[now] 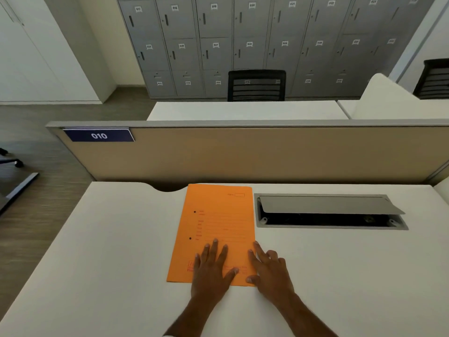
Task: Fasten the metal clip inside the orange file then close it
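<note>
The orange file (218, 220) lies closed and flat on the white desk (109, 239), its printed cover facing up and two small dark holes near its left edge. My left hand (211, 268) rests flat on the file's lower part with fingers spread. My right hand (269, 271) lies flat at the file's lower right edge, fingertips touching the cover. Neither hand grips anything. The metal clip is hidden inside the file.
An open grey cable box (330, 212) with a raised lid is set into the desk right of the file. A tan partition (243, 154) with a blue "010" sign (99, 135) stands behind. Grey lockers and black chairs are farther back.
</note>
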The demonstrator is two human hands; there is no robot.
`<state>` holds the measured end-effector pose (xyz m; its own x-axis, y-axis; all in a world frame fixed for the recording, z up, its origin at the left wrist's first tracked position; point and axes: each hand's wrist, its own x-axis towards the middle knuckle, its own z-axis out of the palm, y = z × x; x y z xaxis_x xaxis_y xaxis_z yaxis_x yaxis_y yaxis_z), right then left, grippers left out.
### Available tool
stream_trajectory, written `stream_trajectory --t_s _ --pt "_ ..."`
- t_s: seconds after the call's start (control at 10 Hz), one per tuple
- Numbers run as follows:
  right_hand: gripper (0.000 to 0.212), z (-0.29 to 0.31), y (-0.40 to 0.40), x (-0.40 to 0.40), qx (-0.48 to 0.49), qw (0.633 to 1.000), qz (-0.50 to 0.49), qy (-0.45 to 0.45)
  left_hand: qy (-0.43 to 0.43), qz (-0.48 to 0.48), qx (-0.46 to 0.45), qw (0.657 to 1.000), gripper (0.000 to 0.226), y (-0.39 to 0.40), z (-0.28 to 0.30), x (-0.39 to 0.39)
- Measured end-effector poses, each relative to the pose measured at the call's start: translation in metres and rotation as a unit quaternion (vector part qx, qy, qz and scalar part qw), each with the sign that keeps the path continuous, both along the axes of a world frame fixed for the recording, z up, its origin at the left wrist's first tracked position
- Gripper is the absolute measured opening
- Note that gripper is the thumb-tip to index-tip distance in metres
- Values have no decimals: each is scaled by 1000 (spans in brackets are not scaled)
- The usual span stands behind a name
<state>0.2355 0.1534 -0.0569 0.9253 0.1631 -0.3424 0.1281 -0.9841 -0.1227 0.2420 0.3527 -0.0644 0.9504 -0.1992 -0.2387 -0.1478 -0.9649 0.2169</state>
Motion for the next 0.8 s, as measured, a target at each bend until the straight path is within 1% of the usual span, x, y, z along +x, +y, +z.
stream_trajectory --t_s 0.2,0.3,0.4,0.5,0.6,0.7,0.8 --pt "81 -4 -1 6 -5 1000 10 -3 -5 3 13 1000 83 0 -4 4" --pt "78 0 -3 7 4 1000 9 -3 -4 -3 17 1000 90 -2 -3 7" --pt "73 8 -4 -1 9 999 21 -25 -21 -6 -6 1000 86 -3 3 2" --pt "69 8 -2 -20 35 998 15 -59 -64 18 -52 996 75 -5 2 -13" --pt "69 -3 -3 -38 69 995 -12 -74 -87 30 -65 994 65 -6 -4 -25" --pt "73 -12 -14 -68 80 993 -39 -83 -102 30 -79 991 58 -16 -5 -48" --pt "73 -15 -30 -88 81 989 -61 -111 -109 32 -89 989 57 -34 -10 -66"
